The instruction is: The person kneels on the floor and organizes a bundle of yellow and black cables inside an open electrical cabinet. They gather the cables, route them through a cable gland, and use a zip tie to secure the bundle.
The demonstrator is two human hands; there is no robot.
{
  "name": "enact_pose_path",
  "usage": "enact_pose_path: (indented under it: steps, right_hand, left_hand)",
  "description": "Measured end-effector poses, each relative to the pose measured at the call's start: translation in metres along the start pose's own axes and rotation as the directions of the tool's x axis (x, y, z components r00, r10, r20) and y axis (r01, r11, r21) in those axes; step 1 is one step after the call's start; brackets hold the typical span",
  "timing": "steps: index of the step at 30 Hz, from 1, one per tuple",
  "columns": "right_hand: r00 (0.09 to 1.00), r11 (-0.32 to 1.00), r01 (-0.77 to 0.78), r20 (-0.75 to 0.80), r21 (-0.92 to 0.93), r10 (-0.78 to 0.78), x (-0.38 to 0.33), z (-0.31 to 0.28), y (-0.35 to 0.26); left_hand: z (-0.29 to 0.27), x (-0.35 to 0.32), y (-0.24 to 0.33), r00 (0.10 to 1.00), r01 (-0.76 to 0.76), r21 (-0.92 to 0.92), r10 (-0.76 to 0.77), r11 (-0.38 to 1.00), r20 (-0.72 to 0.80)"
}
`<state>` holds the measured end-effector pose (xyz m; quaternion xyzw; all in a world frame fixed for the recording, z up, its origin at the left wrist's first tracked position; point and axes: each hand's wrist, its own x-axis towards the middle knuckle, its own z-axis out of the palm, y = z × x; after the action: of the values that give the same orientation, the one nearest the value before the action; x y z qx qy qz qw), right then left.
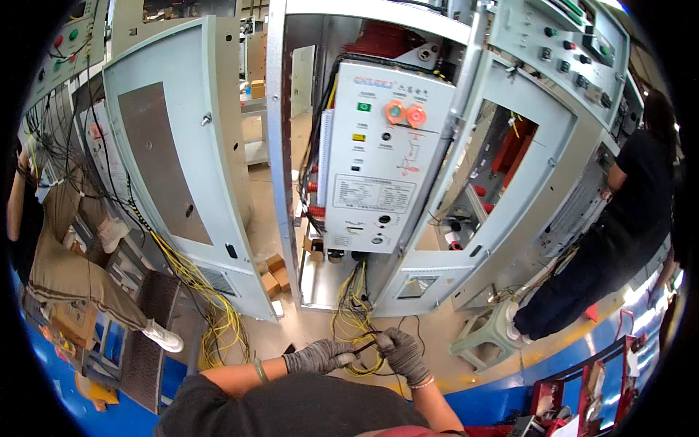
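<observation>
Cable (pixel 365 347), black, spans my left hand (pixel 320 357) and right hand (pixel 403 355) before the open cabinet (pixel 275 131), fingers of both pinching it; likely light, springy, best held either side of that span.

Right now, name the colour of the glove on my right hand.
The right glove is grey, best seen in the head view.

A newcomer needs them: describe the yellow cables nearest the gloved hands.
Find the open centre cabinet with a white panel inside. Yellow cables spill from its base toward the left hand and right hand. Unlike the yellow bundle farther left, these lie by both hands.
</observation>
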<state>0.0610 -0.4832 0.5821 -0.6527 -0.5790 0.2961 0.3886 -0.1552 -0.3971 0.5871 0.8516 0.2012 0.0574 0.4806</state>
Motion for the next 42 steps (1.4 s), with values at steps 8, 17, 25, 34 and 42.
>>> enact_pose_path:
  steps: [8,17,25,34,42]
  right_hand:
    - [0.998,0.994,0.064,0.013,-0.083,-0.063,0.102,-0.008,-0.048]
    - [0.978,0.981,0.168,0.112,0.094,-0.178,0.200,-0.037,-0.102]
    - [0.904,0.903,0.410,0.188,-0.132,-0.383,0.257,-0.084,-0.092]
    - [0.935,0.943,0.326,0.168,-0.070,-0.311,0.311,-0.108,-0.078]
    - [0.898,0.900,0.435,0.092,-0.038,-0.430,0.351,-0.090,-0.117]
  left_hand:
    - [-0.098,-0.005,-0.088,0.797,-0.022,-0.041,-0.007,0.999,-0.604]
    - [-0.270,0.057,-0.032,0.445,-0.171,0.089,0.158,0.981,-0.881]
    - [-0.443,0.205,0.012,0.236,-0.060,0.367,0.370,0.928,-0.898]
    - [-0.487,0.263,0.035,0.293,0.268,0.307,0.226,0.913,-0.929]
    - [-0.507,0.259,0.025,0.361,0.255,0.362,0.259,0.897,-0.896]
